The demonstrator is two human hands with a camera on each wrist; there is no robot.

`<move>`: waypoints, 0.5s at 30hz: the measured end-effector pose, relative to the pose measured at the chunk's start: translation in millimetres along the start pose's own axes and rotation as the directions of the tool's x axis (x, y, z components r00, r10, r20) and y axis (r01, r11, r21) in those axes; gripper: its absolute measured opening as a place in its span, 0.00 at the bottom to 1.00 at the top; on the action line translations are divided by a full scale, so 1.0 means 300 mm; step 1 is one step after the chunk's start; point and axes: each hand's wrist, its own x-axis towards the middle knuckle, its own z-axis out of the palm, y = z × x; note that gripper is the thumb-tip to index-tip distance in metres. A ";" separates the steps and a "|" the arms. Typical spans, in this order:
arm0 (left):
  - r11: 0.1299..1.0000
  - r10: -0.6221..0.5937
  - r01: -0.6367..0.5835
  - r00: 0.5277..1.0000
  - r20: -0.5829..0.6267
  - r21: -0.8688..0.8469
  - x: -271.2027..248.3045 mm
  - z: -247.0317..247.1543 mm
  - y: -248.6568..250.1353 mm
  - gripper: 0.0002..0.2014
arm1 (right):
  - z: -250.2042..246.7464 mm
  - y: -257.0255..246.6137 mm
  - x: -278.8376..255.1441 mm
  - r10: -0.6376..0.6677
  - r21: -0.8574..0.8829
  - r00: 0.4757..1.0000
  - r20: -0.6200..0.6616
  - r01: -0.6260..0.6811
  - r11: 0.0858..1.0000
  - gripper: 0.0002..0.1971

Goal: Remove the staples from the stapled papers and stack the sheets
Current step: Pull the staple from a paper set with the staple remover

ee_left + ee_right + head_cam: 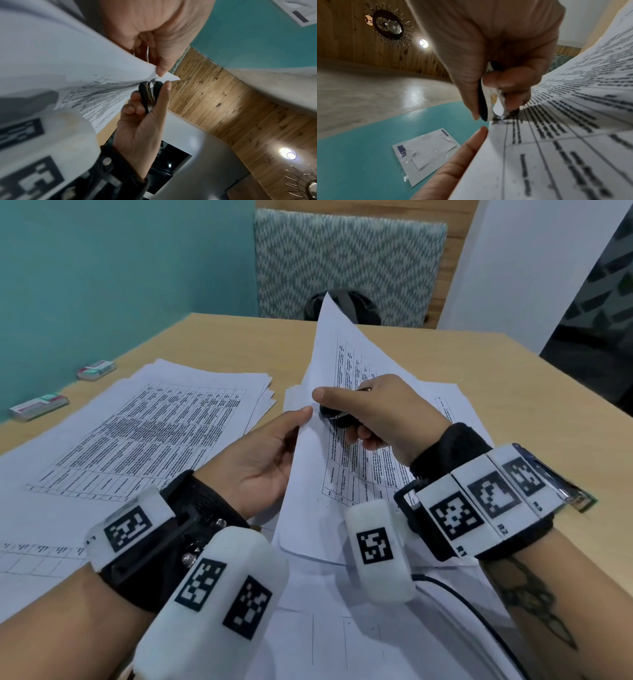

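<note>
Staple remover at the corner of the lifted papers.

Your left hand (pixel 263 460) pinches the stapled white printed papers (pixel 346 419) at their edge, holding them raised at centre frame. Your right hand (pixel 380 412) is curled round the black metal-jawed staple remover (pixel 150 93), its tip touching the paper corner. A stack of loose printed sheets (pixel 147 422) lies at left on the light wooden table (pixel 513 364).

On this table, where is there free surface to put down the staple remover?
Bare table lies at the far right, between the lifted papers and the table's edge, and along the far edge behind the left paper stack. A strip by the teal wall holds two small boxes. The near side is crowded with sheets and both hands.
</note>
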 end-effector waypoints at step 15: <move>0.911 0.257 -0.239 0.966 -0.012 0.336 0.013 -0.003 -0.006 0.07 | -0.009 0.004 0.014 0.079 0.079 0.996 0.031 -0.081 0.994 0.15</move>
